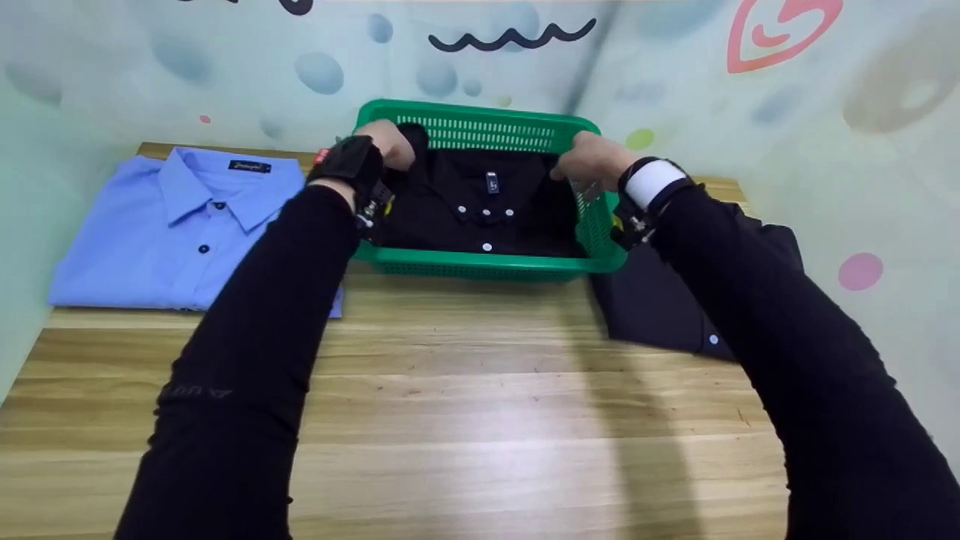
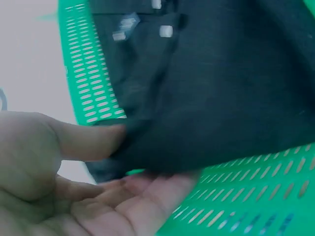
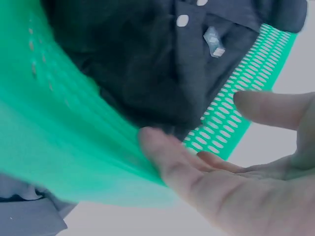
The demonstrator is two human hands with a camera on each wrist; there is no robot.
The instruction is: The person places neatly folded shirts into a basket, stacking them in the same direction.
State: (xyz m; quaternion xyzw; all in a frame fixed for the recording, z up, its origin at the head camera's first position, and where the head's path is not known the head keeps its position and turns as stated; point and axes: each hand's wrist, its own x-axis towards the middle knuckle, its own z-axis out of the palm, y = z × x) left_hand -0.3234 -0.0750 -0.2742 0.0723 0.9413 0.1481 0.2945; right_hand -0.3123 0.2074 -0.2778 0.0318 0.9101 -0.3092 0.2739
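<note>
A folded black shirt [image 1: 480, 199] with white buttons and a small collar label lies in a green plastic basket [image 1: 487, 261]. At the basket's far left corner, my left hand [image 1: 390, 142] pinches the shirt's edge. The left wrist view shows the thumb on top of the black cloth [image 2: 211, 98] and the fingers beneath it. My right hand [image 1: 592, 161] is at the far right corner of the basket. In the right wrist view its thumb stands apart from the fingers, and a fingertip [image 3: 152, 135] is beside the shirt's corner.
A folded blue shirt [image 1: 187, 225] lies on the wooden table [image 1: 450, 390] to the left of the basket. Another folded dark shirt [image 1: 660, 300] lies to the right, partly under my right sleeve. A patterned wall [image 1: 465, 60] stands behind the basket.
</note>
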